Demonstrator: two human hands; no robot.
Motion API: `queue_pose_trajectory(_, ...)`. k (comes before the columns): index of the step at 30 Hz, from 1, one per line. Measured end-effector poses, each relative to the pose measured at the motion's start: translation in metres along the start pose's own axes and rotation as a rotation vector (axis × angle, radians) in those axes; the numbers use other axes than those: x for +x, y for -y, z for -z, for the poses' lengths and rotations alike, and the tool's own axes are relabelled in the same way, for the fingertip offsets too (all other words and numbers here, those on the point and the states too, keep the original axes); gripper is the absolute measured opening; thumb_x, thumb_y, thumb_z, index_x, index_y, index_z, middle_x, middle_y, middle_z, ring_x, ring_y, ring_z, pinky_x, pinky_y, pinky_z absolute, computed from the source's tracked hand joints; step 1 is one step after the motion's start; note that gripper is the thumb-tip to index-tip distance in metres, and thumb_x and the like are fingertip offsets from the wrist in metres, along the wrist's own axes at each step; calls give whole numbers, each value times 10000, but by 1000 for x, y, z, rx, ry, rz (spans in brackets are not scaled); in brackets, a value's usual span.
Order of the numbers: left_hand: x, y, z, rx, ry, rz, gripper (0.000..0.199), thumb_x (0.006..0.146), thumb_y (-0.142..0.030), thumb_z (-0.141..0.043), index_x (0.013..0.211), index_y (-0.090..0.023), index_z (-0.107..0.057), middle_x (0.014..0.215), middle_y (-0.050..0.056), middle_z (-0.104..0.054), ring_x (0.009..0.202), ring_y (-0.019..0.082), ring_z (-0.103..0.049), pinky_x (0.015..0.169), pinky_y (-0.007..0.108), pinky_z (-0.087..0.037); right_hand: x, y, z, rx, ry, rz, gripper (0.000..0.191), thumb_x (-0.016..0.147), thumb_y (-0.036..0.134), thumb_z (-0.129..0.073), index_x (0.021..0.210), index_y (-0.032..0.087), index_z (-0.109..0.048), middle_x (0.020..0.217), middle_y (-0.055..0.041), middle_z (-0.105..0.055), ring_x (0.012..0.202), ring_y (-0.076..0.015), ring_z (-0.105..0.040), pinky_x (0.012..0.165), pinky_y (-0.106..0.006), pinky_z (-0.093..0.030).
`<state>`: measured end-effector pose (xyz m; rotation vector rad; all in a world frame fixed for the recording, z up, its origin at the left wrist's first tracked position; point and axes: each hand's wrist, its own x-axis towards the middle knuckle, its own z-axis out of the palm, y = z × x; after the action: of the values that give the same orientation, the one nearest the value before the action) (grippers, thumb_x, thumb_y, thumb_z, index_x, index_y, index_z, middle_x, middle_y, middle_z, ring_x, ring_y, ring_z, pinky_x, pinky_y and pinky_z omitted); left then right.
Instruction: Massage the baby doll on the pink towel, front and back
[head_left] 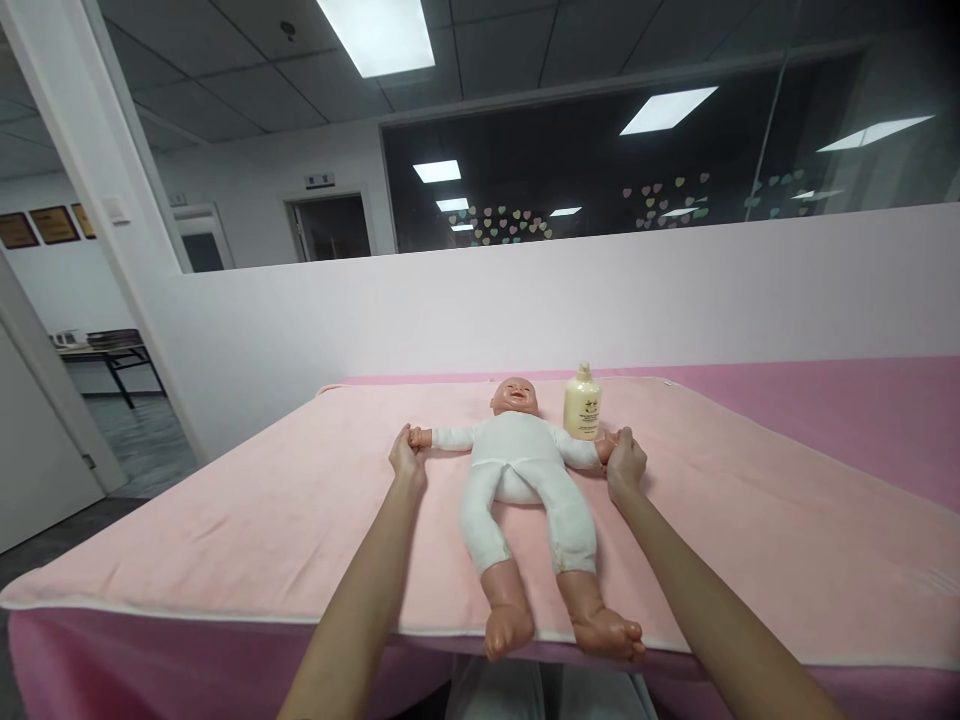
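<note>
A baby doll (517, 440) with a white cloth body lies on its back, head away from me and bare feet at the near edge of the pink towel (262, 530). My left hand (406, 454) is closed around the doll's hand at the left, that arm stretched straight out sideways. On the other side, my right hand (627, 464) grips the doll's other hand, its arm angled slightly down. Just behind that arm stands a pale yellow bottle (583, 404) with a narrow top, upright near the doll's head.
The towel lies over a darker pink cover (847, 410) on the table. A low white wall (525, 310) with glass above runs along the far side. To the left are a white door (45, 430) and a folding table (112, 345) in another room.
</note>
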<state>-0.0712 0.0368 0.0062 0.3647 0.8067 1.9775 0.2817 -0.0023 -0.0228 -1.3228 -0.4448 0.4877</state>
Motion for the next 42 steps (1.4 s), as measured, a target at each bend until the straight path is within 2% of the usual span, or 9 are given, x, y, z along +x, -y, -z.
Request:
queue_pose_trajectory(2, 0, 0, 0, 19, 4, -7, 124, 829, -106, -549, 927, -143, -616, 828, 47, -648, 703, 112, -624, 755, 265, -518, 1, 0, 0, 3, -4, 0, 386, 797, 502, -416, 833, 180, -627, 863, -58, -672, 832, -197, -612, 701, -298, -479)
queue_pose_trajectory(7, -1, 0, 0, 51, 3, -44, 100, 880, -144, -511, 862, -140, -609, 810, 46, -647, 695, 105, -623, 763, 267, -521, 1, 1, 0, 12, 34, -12, 354, 776, 483, -427, 803, 190, -624, 727, -32, -651, 721, -194, -600, 580, -284, -467)
queue_pose_trajectory(11, -2, 2, 1, 82, -5, -75, 184, 927, -233, -478, 830, -140, -604, 808, 50, -641, 706, 106, -619, 769, 275, -521, 0, 3, 0, 38, 4, -71, 301, 733, 444, -480, 765, 189, -637, 755, -30, -664, 730, -184, -593, 619, -280, -469)
queue_pose_trajectory(15, -4, 3, 2, 166, -2, -136, 87, 861, -208, -589, 893, -148, -642, 870, 45, -643, 754, 103, -613, 786, 260, -512, -1, 5, 1, 69, 13, -93, 276, 698, 417, -499, 763, 186, -635, 763, -24, -660, 719, -177, -584, 610, -278, -463)
queue_pose_trajectory(18, -3, 5, 3, 229, 18, -167, 207, 805, -146, -632, 1010, -163, -649, 905, 44, -644, 758, 103, -617, 799, 274, -514, -2, 8, 4, 69, 29, -89, 270, 693, 415, -485, 769, 187, -610, 669, -16, -619, 641, -177, -565, 536, -285, -448)
queue_pose_trajectory(22, 1, 7, 3, 210, 20, -152, 261, 813, -134, -611, 1070, -167, -644, 877, 42, -651, 755, 97, -627, 825, 276, -512, -2, 11, 7, 24, 43, -86, 240, 694, 404, -453, 745, 205, -576, 582, -5, -559, 566, -176, -528, 460, -289, -409)
queue_pose_trajectory(30, 6, 10, 3, 194, 29, -139, 218, 844, -158, -593, 1051, -158, -662, 884, 56, -667, 752, 106, -643, 822, 289, -522, -5, 10, 10, -24, 63, -58, 236, 691, 407, -442, 743, 218, -574, 585, -8, -539, 573, -179, -513, 464, -295, -404)
queue_pose_trajectory(35, 6, 10, 3, 176, 32, -136, 187, 860, -165, -580, 1028, -165, -663, 864, 50, -673, 749, 108, -646, 797, 275, -526, -7, 14, 9, -23, -5, -174, 231, 657, 416, -490, 719, 213, -581, 628, -13, -565, 550, -176, -507, 456, -306, -408)
queue_pose_trajectory(42, 4, 6, 2, 154, 27, -58, 186, 886, -202, -536, 1025, -152, -649, 862, 67, -675, 714, 126, -650, 713, 281, -530, -4, 9, 8, -39, -47, -154, 236, 696, 416, -477, 719, 218, -604, 699, -27, -628, 627, -189, -563, 534, -304, -450)
